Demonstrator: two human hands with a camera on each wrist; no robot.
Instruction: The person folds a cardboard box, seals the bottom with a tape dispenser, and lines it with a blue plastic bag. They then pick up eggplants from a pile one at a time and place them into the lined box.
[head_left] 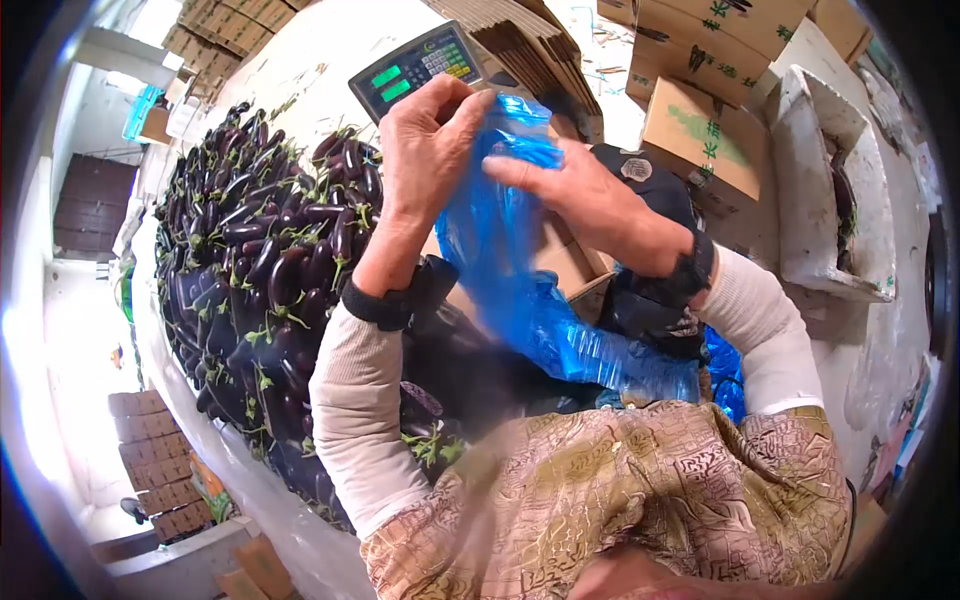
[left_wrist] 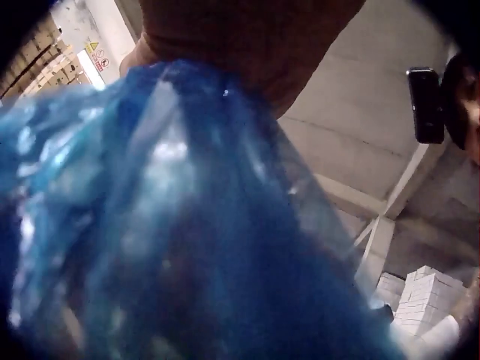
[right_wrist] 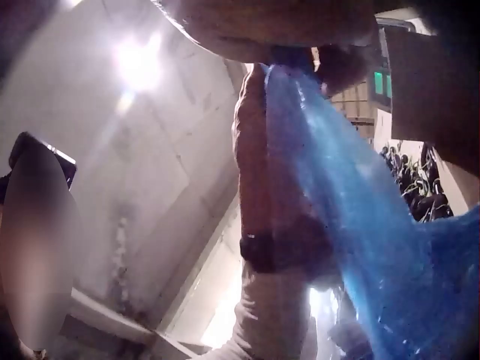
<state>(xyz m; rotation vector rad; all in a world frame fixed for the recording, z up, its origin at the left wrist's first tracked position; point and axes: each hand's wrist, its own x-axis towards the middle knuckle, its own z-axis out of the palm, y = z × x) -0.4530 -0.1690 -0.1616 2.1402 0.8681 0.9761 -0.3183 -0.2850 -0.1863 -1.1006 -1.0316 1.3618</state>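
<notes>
Both hands work the top edge of a blue plastic bag above a heap of aubergines

The blue plastic bag [head_left: 500, 240] hangs from chest height down toward the person's lap, its upper edge bunched between the two hands; the left hand [head_left: 428, 145] has its fingers curled and pinching the bag's top corner, and the right hand [head_left: 590, 200] pinches the same edge just beside it with thumb and forefinger, the other fingers lying fairly straight, though the exact grip is hard to make out. Under the left forearm lies a large pile of dark aubergines [head_left: 260, 270] with green stalks, a weighing scale [head_left: 415, 68] with a lit green display stands just beyond the hands, and cardboard boxes [head_left: 705, 135] sit stacked to the right
</notes>
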